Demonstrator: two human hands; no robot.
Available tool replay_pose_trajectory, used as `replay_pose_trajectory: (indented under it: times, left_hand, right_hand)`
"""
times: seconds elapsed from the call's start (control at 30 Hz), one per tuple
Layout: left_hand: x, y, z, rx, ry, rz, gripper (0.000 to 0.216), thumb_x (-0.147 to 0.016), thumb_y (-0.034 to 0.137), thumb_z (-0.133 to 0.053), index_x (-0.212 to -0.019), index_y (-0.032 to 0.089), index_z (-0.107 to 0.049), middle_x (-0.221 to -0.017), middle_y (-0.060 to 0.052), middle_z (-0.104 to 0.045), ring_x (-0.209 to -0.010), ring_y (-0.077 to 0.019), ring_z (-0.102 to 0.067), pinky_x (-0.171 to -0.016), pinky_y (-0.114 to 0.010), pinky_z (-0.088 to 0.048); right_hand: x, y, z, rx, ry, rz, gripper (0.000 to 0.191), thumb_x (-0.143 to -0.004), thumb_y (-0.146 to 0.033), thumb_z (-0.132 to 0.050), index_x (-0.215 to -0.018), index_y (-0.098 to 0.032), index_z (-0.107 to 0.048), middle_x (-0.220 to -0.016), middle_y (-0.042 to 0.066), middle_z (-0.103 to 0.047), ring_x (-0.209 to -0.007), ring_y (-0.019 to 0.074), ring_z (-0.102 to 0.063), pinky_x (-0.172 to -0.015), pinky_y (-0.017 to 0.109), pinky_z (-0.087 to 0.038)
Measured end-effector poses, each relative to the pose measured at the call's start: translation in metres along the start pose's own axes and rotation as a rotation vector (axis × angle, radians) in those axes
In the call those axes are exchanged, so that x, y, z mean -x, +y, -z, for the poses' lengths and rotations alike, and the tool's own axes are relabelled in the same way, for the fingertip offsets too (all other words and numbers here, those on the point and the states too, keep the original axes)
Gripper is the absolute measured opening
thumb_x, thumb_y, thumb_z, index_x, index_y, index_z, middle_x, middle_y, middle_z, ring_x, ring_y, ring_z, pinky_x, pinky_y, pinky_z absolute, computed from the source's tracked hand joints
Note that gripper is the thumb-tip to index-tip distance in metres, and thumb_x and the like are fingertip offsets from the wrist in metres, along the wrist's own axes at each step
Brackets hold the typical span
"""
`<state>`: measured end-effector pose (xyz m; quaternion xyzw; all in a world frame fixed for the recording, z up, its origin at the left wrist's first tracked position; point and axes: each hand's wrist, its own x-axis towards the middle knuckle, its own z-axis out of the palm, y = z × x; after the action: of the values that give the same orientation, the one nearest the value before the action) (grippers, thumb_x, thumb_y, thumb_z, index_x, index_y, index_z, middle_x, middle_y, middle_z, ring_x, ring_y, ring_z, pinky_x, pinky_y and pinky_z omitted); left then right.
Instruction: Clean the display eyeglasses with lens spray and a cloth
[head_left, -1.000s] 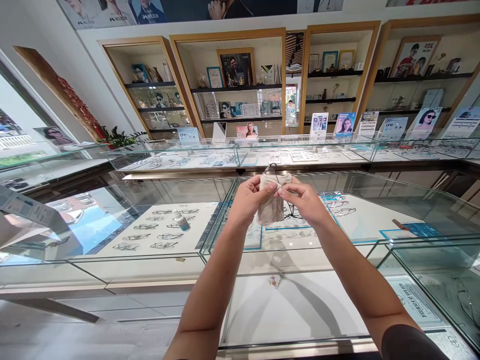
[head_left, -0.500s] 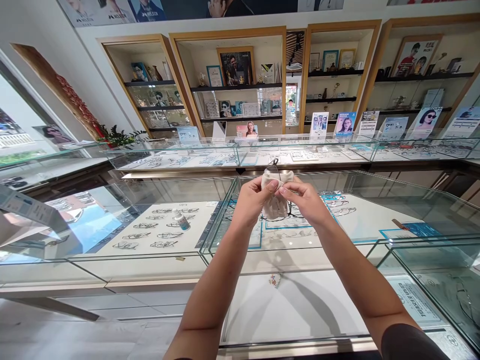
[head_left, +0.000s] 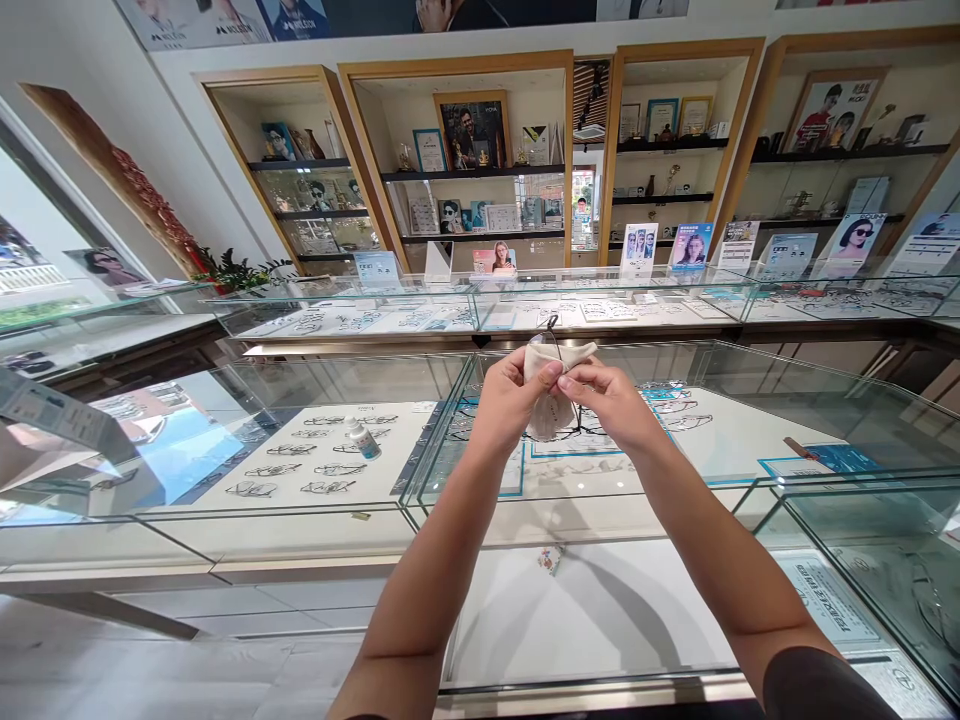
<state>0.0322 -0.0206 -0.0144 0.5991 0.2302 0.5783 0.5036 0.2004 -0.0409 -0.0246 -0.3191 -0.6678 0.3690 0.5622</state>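
Cream-coloured, one cloth [head_left: 553, 418] pinched by our left hand [head_left: 514, 400] and right hand [head_left: 609, 396] partly covers one eyeglass frame [head_left: 553, 323] above shop showcases [head_left: 750, 430].

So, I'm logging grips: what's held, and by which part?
Left hand and right hand pinch a cloth near its middle; hold on the glasses is hidden.

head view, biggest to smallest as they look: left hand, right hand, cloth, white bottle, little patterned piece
1. Left hand and right hand: too alike to rank
2. Cloth, going by the part that shows
3. White bottle
4. Patterned piece
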Motion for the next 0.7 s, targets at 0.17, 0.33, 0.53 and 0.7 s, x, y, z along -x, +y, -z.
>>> replay_pose_trajectory:
  times: [0.17,0.33,0.53,0.7]
  left_hand:
    - [0.000,-0.005,-0.003,-0.031,0.054,-0.028,0.042,-0.079,0.054,-0.091,-0.087,0.017,-0.072,-0.071,0.002,-0.061,-0.065,-0.0113,-0.051,-0.065,-0.024,-0.041]
    - [0.000,-0.010,-0.006,-0.059,0.136,-0.065,0.046,-0.081,0.060,-0.087,-0.087,0.017,-0.072,-0.074,0.000,-0.062,-0.068,-0.0127,-0.052,-0.065,-0.025,-0.042]
    - [0.000,-0.012,-0.012,-0.025,0.201,-0.079,0.055,-0.079,0.067,-0.085,-0.077,0.017,-0.063,-0.067,0.003,-0.052,-0.063,-0.0099,-0.044,-0.060,-0.023,-0.037]
    - [-0.003,-0.016,-0.003,-0.014,0.178,-0.076,0.054,-0.085,0.066,-0.081,-0.075,0.017,-0.062,-0.064,0.003,-0.051,-0.060,-0.0093,-0.044,-0.059,-0.022,-0.038]
  right_hand:
    - [0.000,0.001,-0.002,-0.016,0.003,0.001,0.037,-0.087,-0.064,-0.080,-0.087,-0.028,-0.087,-0.118,0.006,-0.069,-0.123,0.0291,-0.063,-0.117,0.046,-0.043]
    - [0.000,0.002,-0.005,-0.003,-0.007,0.014,0.037,-0.088,-0.064,-0.078,-0.088,-0.028,-0.087,-0.120,0.006,-0.070,-0.124,0.0284,-0.063,-0.117,0.045,-0.043]
    - [0.000,0.002,-0.007,0.014,-0.017,0.039,0.036,-0.090,-0.063,-0.078,-0.088,-0.028,-0.087,-0.119,0.007,-0.072,-0.123,0.0282,-0.063,-0.117,0.045,-0.043]
    - [0.001,-0.001,-0.006,0.004,-0.012,0.045,0.034,-0.090,-0.060,-0.079,-0.089,-0.027,-0.087,-0.116,0.007,-0.071,-0.121,0.0273,-0.063,-0.116,0.044,-0.042]
